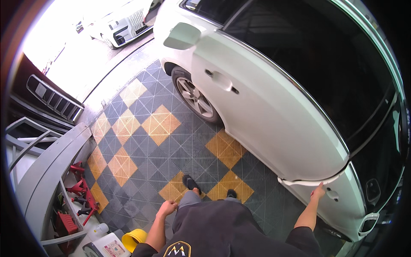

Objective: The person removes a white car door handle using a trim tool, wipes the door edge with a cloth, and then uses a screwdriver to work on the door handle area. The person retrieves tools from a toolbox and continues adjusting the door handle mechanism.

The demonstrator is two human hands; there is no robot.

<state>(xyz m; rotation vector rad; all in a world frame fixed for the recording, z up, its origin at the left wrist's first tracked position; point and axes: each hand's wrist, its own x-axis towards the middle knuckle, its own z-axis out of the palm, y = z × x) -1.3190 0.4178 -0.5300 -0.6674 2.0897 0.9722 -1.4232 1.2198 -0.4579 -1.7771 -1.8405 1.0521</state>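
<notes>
A white car [274,111] fills the right side, with its front door [308,203] slightly ajar beside the rear door. My right hand [318,191] is at the front door's protruding rear edge [299,183], near the door handle [332,195]. Its index finger stretches out to that edge; the other fingers are curled, with nothing seen in them. Beside my thigh hangs my left hand [168,208], its fingers closed and nothing visible in them. Toward the back, a flap [182,36] stands out from the car's side above the rear wheel [195,98].
Grey and orange grid tiles [160,124] cover the floor. On my left are a curved grey rack [55,167], several red tools [83,190], a white jug [109,246] and a yellow bucket [135,238]. A ladder [55,98] and another white vehicle [124,25] are farther off.
</notes>
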